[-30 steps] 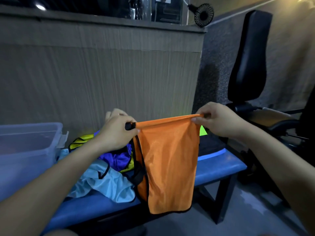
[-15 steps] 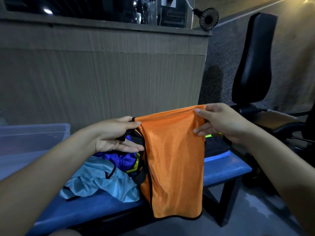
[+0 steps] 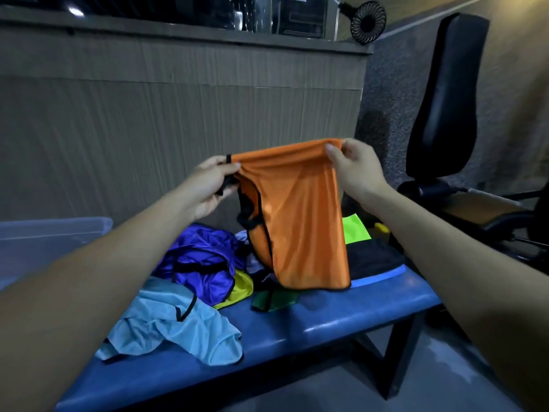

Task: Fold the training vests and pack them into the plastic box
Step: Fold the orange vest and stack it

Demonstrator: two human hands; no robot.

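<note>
Early in the task: my left hand (image 3: 208, 188) and right hand (image 3: 353, 168) pinch the orange vest (image 3: 300, 221), fingers clamped on its top fold, above the counter (image 3: 341, 319). Pile (image 3: 190, 281) unfolded; box (image 3: 50, 245) looks empty.

Your blue bench (image 3: 341, 319) is carrying a heap of vests: light blue (image 3: 175, 331), purple (image 3: 202, 263), yellow (image 3: 237, 289) and green (image 3: 274, 301). A black pad (image 3: 374, 260) is lying at its far end.

- A small round black caged fan (image 3: 368, 22) sits on the ledge of the grey-brown panelled wall (image 3: 178, 114).
- A black padded seat back (image 3: 442, 93) stands upright at right.
- The long blue padded tabletop (image 3: 341, 319) rests on dark metal legs (image 3: 398, 349).
</note>
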